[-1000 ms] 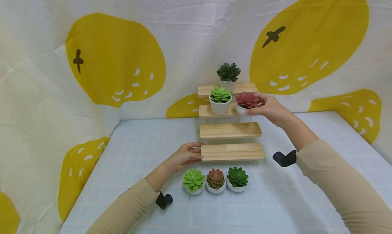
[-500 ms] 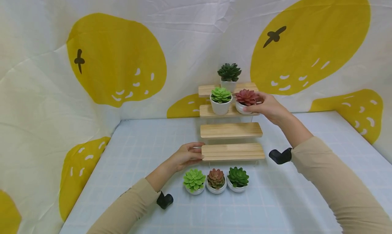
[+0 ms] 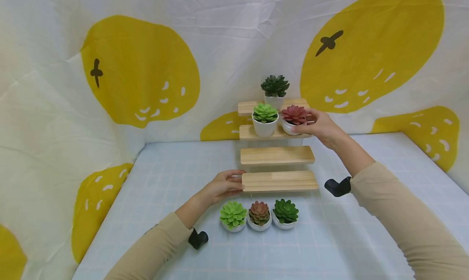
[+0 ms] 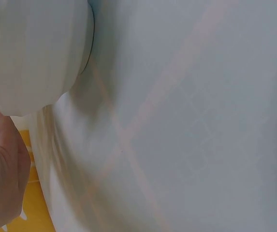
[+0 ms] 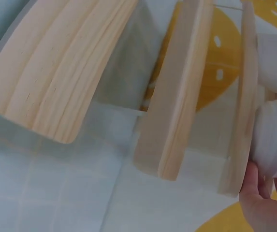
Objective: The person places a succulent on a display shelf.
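My right hand [image 3: 324, 128] grips the white pot of a reddish-pink succulent [image 3: 294, 114] from its right side. In the right wrist view, the pot [image 5: 273, 137] stands at the second-highest board [image 5: 239, 111], thumb and fingers around its lower part. A light green potted succulent [image 3: 265, 120] stands left of it on that board. On the top board sits a dark green succulent [image 3: 275, 87]. My left hand [image 3: 221, 187] holds the left end of the lowest board [image 3: 280, 181] of the wooden tiered stand; its fingertips are partly hidden. In the left wrist view, that hand [image 4: 5, 169] is mostly cut off.
In front of the stand, a light green succulent [image 3: 233, 215], a brownish-red one [image 3: 259, 215] and a green one [image 3: 285, 213] stand in a row in white pots. Behind the checked tablecloth [image 3: 176, 162] hangs a white and yellow patterned cloth [image 3: 234, 40].
My right hand has brought the reddish-pink succulent slightly up and in, from the board's front edge onto the second-highest board. The left hand keeps its place.
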`<state>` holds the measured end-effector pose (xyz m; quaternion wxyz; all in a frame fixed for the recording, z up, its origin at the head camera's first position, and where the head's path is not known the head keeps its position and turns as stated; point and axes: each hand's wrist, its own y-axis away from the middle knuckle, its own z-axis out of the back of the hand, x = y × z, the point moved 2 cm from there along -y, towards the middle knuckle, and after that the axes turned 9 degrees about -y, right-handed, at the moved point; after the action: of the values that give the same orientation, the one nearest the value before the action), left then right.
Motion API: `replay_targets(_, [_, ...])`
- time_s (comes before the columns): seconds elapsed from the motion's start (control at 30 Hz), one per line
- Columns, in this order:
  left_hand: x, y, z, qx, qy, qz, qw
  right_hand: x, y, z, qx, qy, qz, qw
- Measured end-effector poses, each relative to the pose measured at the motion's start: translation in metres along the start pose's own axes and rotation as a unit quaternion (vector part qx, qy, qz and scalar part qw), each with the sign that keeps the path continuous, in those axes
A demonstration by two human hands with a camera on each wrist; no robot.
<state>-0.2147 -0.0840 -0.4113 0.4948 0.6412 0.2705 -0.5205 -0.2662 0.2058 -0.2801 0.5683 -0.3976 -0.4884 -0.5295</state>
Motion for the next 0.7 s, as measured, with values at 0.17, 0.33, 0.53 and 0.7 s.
replay_targets(0.17, [0.000, 0.000, 0.000, 0.003, 0.003, 0.000, 1.0000, -0.002, 0.007, 0.006, 0.010, 0.008, 0.002, 0.9999])
replay_targets(0.33, [-0.002, -0.001, 0.000, -0.002, 0.000, 0.001, 1.0000, 0.000, 0.016, 0.013, 0.015, 0.017, 0.008, 0.9997])
replay_targets(0.53, [-0.002, -0.001, 0.000, -0.001, 0.002, 0.004, 1.0000, -0.003, 0.031, 0.018, 0.024, 0.038, 0.008, 0.9989])
replay_targets(0.7, [0.000, 0.000, -0.001, -0.003, 0.001, 0.005, 1.0000, -0.009, 0.047, 0.021, 0.034, 0.042, 0.010, 0.9985])
